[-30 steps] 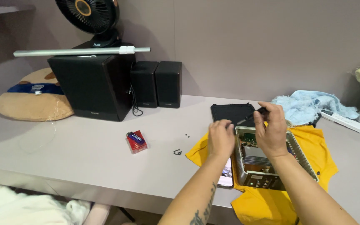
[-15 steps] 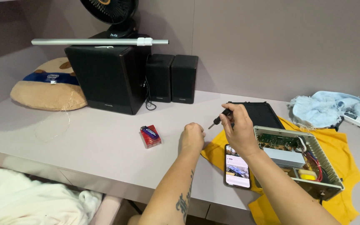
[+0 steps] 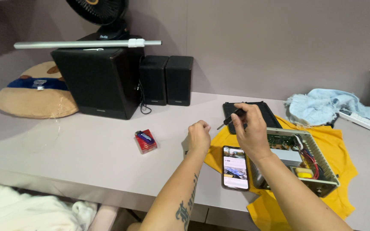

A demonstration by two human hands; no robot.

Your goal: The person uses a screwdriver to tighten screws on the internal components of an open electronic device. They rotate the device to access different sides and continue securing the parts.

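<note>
Small black screwdriver [image 3: 232, 117] pinched between thumb and fingertips of right hand [image 3: 251, 132], raised above the rear edge of an opened grey electronics chassis [image 3: 311, 160], tip pointing left and slightly down. Left hand [image 3: 199, 136] curled into a loose fist just above the bench [image 3: 86, 149], whether anything is inside impossible to tell. Chassis resting on a yellow cloth [image 3: 343, 171], circuit board and red wiring exposed. Lit smartphone [image 3: 235, 167] lying flat just left of the chassis. Detached black cover [image 3: 262, 112] behind the right hand. Farther left, a red lighter pack [image 3: 145, 141]; at the back, a black subwoofer [image 3: 97, 81] beside two small black speakers [image 3: 166, 80]. Pale blue towel [image 3: 326, 107] far right.
</note>
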